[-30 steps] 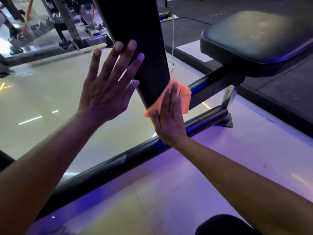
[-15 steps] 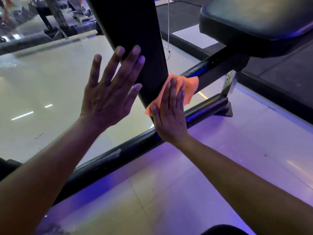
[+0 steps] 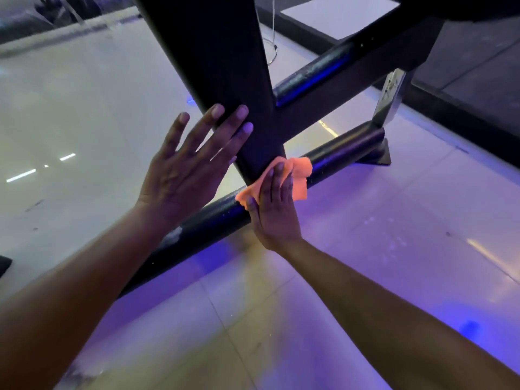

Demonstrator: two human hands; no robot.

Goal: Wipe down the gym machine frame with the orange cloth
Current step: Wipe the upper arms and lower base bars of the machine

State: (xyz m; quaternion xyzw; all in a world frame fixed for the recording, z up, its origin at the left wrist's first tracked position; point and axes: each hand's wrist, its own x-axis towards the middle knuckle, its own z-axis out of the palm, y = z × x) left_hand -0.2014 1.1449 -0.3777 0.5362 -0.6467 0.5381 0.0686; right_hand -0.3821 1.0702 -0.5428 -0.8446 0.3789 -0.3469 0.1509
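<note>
A black gym machine frame fills the middle of the head view: a wide slanted upright (image 3: 219, 66) meets a round floor bar (image 3: 343, 152) that runs from lower left to right. The orange cloth (image 3: 301, 175) lies at that joint. My right hand (image 3: 275, 209) presses it flat against the foot of the upright and the bar, fingers straight. My left hand (image 3: 188, 170) is spread open, its fingertips resting on the upright's left edge higher up. It holds nothing.
A second black bar (image 3: 323, 71) slopes up to the right toward a seat post. A metal foot bracket (image 3: 389, 94) stands at the floor bar's right end. Glossy pale floor tiles (image 3: 84, 108) lie around, with dark mats at the back right.
My right hand has slid the cloth down the upright to its joint with the floor bar. The view has tilted down and closer. My left hand stays spread on the upright.
</note>
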